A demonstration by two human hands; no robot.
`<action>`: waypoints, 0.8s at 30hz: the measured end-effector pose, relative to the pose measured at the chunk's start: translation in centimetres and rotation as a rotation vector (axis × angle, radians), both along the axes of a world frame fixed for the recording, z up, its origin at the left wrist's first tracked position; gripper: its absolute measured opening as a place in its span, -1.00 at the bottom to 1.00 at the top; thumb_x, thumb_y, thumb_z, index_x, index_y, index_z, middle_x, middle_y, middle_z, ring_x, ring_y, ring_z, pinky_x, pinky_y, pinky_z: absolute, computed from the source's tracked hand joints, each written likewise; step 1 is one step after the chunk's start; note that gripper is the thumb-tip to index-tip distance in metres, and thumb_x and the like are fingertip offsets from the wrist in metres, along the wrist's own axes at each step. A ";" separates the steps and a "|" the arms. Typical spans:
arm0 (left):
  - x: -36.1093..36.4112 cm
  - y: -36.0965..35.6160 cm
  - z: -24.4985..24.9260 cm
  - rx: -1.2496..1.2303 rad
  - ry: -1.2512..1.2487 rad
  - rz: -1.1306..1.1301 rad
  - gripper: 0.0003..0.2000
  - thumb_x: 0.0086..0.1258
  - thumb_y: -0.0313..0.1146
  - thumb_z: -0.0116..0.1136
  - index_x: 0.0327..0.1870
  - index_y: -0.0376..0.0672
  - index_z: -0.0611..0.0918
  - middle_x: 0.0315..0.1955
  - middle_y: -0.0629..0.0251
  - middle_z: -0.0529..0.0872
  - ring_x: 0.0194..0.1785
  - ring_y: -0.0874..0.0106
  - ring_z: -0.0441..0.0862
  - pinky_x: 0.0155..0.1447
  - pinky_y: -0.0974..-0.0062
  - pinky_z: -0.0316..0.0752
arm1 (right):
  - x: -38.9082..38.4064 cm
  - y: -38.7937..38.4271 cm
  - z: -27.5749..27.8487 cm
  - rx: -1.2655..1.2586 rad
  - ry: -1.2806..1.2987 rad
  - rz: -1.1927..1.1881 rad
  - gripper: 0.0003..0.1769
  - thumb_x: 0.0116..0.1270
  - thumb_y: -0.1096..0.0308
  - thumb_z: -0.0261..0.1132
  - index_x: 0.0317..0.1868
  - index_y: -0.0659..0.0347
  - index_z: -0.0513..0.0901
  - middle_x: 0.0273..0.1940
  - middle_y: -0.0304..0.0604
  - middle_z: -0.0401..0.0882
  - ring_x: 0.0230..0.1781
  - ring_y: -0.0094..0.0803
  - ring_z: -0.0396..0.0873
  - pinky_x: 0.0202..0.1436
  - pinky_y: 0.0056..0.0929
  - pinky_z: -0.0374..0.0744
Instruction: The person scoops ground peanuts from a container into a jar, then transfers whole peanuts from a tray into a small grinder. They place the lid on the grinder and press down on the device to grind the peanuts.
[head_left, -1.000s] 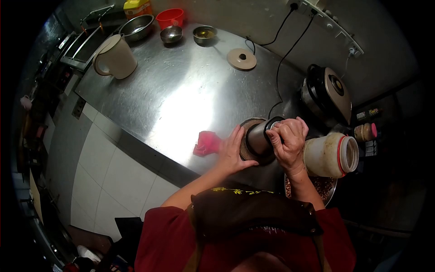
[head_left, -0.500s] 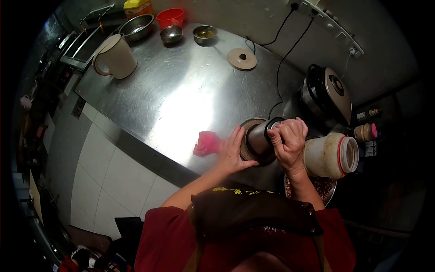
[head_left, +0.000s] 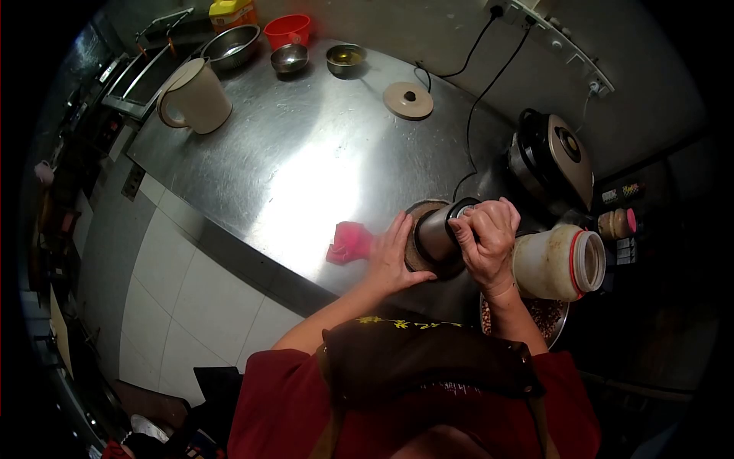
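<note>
In the head view, my right hand (head_left: 487, 239) is wrapped round the black upper part of a metal cylinder (head_left: 439, 236). The cylinder leans toward that hand and stands on a round brown base (head_left: 415, 256). My left hand (head_left: 392, 256) cups the near left side of the base, thumb and fingers spread along its edge. Both hands hide parts of the appliance. A crumpled pink cloth (head_left: 350, 242) lies on the steel table left of my left hand.
A large jar (head_left: 543, 264) with a red rim lies tilted over a bowl of brown beans or nuts (head_left: 544, 315). Behind are a rice cooker (head_left: 554, 157) and a beige lid (head_left: 408, 101). A pitcher (head_left: 200, 99) and several bowls stand at the far left. A black cord crosses the table.
</note>
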State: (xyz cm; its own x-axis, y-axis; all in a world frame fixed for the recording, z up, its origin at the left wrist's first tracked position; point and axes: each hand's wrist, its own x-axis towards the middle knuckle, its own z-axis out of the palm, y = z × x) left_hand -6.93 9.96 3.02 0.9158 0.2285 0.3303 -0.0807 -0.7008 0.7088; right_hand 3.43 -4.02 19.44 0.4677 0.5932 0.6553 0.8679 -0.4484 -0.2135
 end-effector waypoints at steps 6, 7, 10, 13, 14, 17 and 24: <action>0.0 -0.1 -0.1 0.009 0.003 0.008 0.32 -0.18 0.22 0.65 0.62 -0.17 0.11 0.61 0.03 0.15 0.45 -0.01 0.37 0.39 -0.01 0.30 | 0.0 0.1 0.0 0.007 0.006 -0.003 -0.65 0.39 0.08 0.42 -0.46 0.08 0.60 -0.37 -0.31 0.55 -0.22 -0.28 0.54 0.31 -0.05 0.32; 0.0 -0.1 -0.1 0.006 0.005 0.008 0.32 -0.18 0.22 0.64 0.62 -0.17 0.11 0.61 0.03 0.15 0.45 -0.01 0.37 0.39 -0.01 0.30 | 0.0 0.1 0.0 0.006 0.005 -0.005 -0.65 0.39 0.08 0.42 -0.46 0.08 0.59 -0.37 -0.31 0.54 -0.22 -0.28 0.54 0.31 -0.05 0.32; 0.0 -0.1 0.0 0.001 0.002 0.008 0.32 -0.18 0.22 0.64 0.62 -0.17 0.12 0.61 0.02 0.16 0.44 -0.01 0.37 0.39 -0.01 0.30 | 0.0 0.1 0.0 0.007 0.004 -0.005 -0.65 0.39 0.08 0.42 -0.46 0.08 0.59 -0.37 -0.30 0.54 -0.23 -0.28 0.53 0.31 -0.04 0.33; 0.1 0.0 -0.1 0.005 -0.011 0.007 0.31 -0.18 0.23 0.64 0.62 -0.18 0.13 0.60 0.01 0.17 0.44 -0.02 0.39 0.39 -0.02 0.32 | 0.0 0.0 -0.1 0.007 0.005 -0.007 -0.66 0.39 0.08 0.42 -0.45 0.08 0.59 -0.37 -0.30 0.54 -0.22 -0.28 0.54 0.31 -0.04 0.33; 0.1 0.0 -0.1 0.008 -0.016 0.007 0.31 -0.18 0.23 0.64 0.62 -0.18 0.14 0.60 0.01 0.18 0.43 -0.02 0.39 0.38 -0.02 0.32 | 0.0 0.0 -0.1 0.006 0.004 -0.008 -0.66 0.39 0.08 0.42 -0.45 0.08 0.59 -0.37 -0.30 0.54 -0.22 -0.28 0.54 0.31 -0.04 0.33; 0.1 0.0 -0.1 0.006 -0.024 0.011 0.31 -0.18 0.23 0.63 0.61 -0.18 0.14 0.59 0.00 0.19 0.44 -0.02 0.40 0.38 -0.01 0.33 | 0.0 0.0 0.0 0.004 0.004 -0.012 -0.66 0.39 0.08 0.42 -0.44 0.07 0.59 -0.37 -0.31 0.54 -0.20 -0.28 0.54 0.31 -0.04 0.33; 0.1 0.0 0.0 0.009 -0.033 0.013 0.31 -0.19 0.23 0.64 0.61 -0.18 0.14 0.59 -0.01 0.20 0.45 -0.02 0.38 0.39 -0.01 0.33 | 0.0 0.0 -0.1 0.003 0.000 -0.007 -0.65 0.41 0.07 0.41 -0.45 0.07 0.59 -0.36 -0.32 0.55 -0.20 -0.28 0.54 0.32 -0.05 0.33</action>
State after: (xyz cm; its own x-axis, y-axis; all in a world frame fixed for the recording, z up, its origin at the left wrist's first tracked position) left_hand -6.85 9.92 3.05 0.9014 0.2370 0.3624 -0.0948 -0.7086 0.6992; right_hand 3.42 -4.05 19.31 0.4721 0.5875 0.6573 0.8646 -0.4542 -0.2150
